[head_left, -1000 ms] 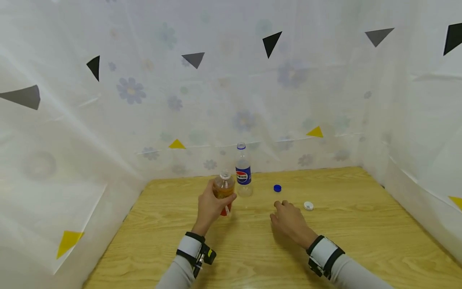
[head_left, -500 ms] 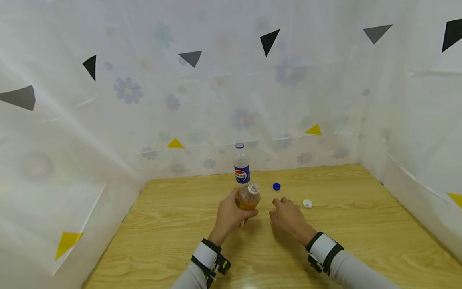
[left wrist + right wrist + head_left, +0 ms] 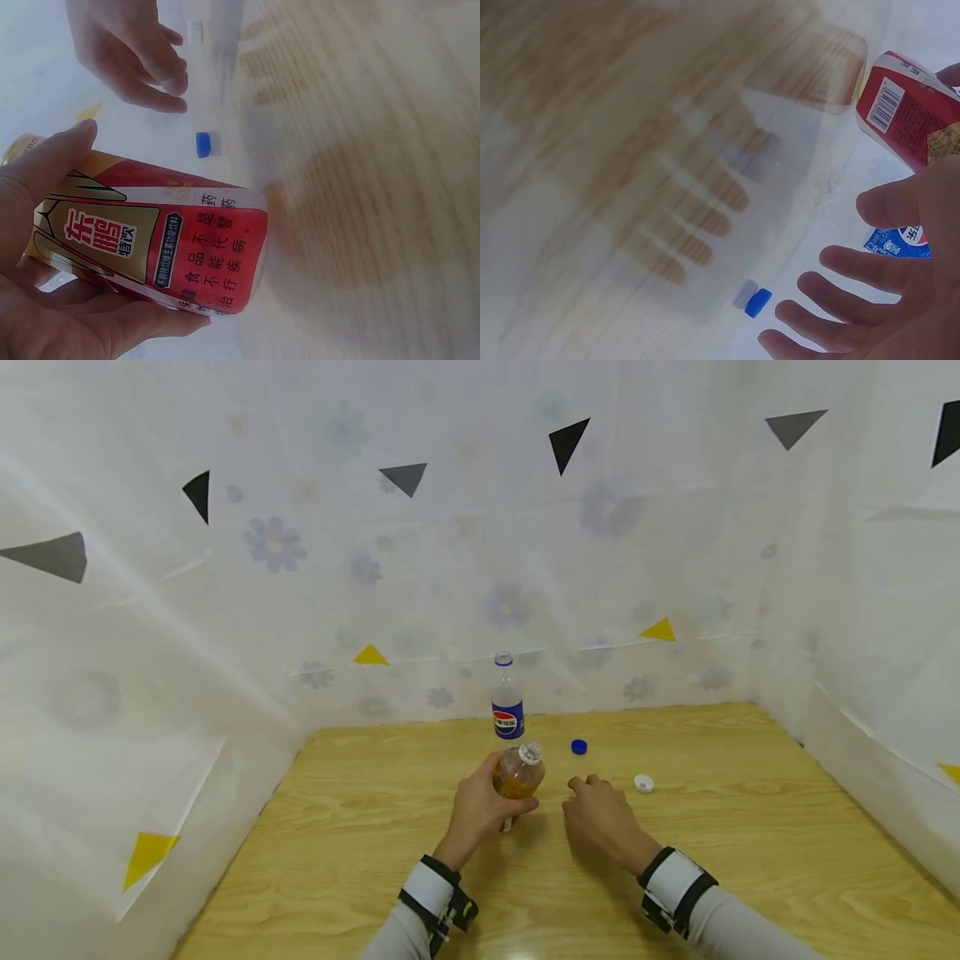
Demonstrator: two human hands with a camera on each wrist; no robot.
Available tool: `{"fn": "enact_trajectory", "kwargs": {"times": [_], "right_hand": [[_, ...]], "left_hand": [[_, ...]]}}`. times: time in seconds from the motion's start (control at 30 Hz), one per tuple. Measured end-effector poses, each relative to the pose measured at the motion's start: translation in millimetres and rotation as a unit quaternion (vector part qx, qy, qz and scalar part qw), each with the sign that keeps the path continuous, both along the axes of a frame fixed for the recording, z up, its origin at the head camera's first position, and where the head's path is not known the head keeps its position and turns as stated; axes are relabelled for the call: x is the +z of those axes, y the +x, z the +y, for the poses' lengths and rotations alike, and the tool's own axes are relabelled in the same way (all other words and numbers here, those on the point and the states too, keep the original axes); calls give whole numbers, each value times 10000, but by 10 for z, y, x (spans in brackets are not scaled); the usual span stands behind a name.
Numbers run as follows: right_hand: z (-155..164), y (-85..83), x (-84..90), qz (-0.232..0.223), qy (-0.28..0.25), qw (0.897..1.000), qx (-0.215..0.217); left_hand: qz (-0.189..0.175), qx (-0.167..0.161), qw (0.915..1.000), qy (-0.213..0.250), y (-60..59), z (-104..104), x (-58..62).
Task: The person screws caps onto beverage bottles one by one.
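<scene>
The left hand (image 3: 480,810) grips an uncapped clear plastic bottle of amber drink with a red label (image 3: 517,777), tilted above the middle of the wooden table (image 3: 337,860). Behind it, near the far edge, stands an open blue-labelled cola bottle (image 3: 507,706). The right hand (image 3: 600,814) rests with fingers spread, holding nothing. A small blue cap (image 3: 578,747) and a white cap (image 3: 643,783), probably ribbed plastic, lie unused; neither bottle is capped yet.

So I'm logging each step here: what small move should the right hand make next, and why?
Probably a short reach forward and right to pick up the white cap. The left hand grips the orange drink bottle, whose mouth looks uncapped, and the right hand rests open on the table just short of that cap. The blue cap likely suits the Pepsi bottle.
</scene>
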State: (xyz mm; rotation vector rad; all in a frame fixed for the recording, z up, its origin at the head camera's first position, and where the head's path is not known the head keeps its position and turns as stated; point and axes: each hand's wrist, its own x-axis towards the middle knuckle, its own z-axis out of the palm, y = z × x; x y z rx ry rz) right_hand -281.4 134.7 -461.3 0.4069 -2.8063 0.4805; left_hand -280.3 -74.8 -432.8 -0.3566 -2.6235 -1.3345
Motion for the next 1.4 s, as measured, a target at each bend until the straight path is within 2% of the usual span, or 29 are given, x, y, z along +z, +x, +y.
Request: {"fn": "enact_trajectory", "kwargs": {"times": [0.2,0.33,0.53,0.7,0.87,1.07,1.4], "right_hand": [[27,-11,-4,51,-32,10000,12],[62,-62,54,105,-182,9998,-19],[137,-165,283,234,-63,9997,-77],[234,-259,494,417,-169,9988,-193],[412,-402,597,357,-259,9981,-440],[639,-538,526,35,-272,9979,-591],[954,-532,134,-879,-315,9944,-488]], "left_hand": [[22,-33,9999,-93,-17,27,3],[52,-19,9999,-124,-14,36,-1],[97,-5,9998,-182,5,18,-2],[156,-31,9996,-240,5,26,13],[165,-135,9996,-206,0,50,10],[113,-125,9997,-161,-3,45,1],[145,-116,9996,-192,12,64,1]]}}
